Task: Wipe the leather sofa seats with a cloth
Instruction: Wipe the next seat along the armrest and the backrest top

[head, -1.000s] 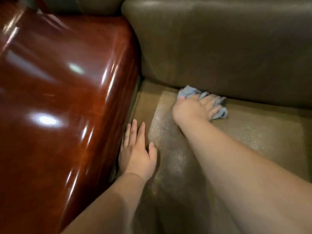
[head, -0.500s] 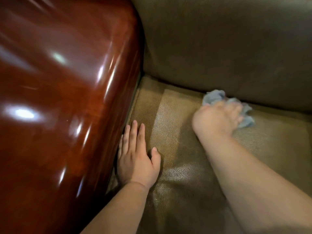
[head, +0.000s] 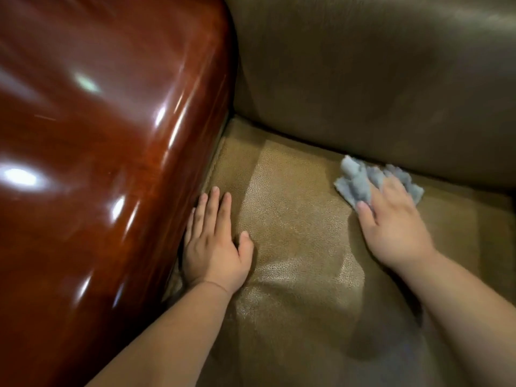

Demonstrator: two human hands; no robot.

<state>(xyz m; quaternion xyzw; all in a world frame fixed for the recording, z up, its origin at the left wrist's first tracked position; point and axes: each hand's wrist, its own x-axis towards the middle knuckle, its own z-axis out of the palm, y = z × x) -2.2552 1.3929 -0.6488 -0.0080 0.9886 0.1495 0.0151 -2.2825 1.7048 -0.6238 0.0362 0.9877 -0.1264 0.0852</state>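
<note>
At the far left the glossy red-brown wooden armrest (head: pixel 106 163) fills the view, its polished side running down to the edge of the seat. Just beside it, the left hand (head: pixel 215 244) lies flat on the tan leather seat cushion (head: pixel 301 275), fingers straight and together, thumb out to the right, holding nothing; the little-finger side sits against or very near the armrest. It looks like a brace, and the risk there is that a hard lean could slide the palm on the smooth leather or wedge the fingers into the crack between seat and wood

To the right, the right hand (head: pixel 391 219) presses down on the grey cloth (head: pixel 363 182), which lies bunched on the far part of the seat, close to the seam under the backrest (head: pixel 363 79). The fingers are blurred; they seem spread over the cloth rather than curled round it, though I cannot tell for sure

Judging from this, the wipe is in mid-stroke along the back of the seat. With the cloth crumpled rather than flat, it could roll up or slip out from under the palm, leaving bare skin to smear the leather, and the seam and the strip under the left hand could easily be missed
</note>
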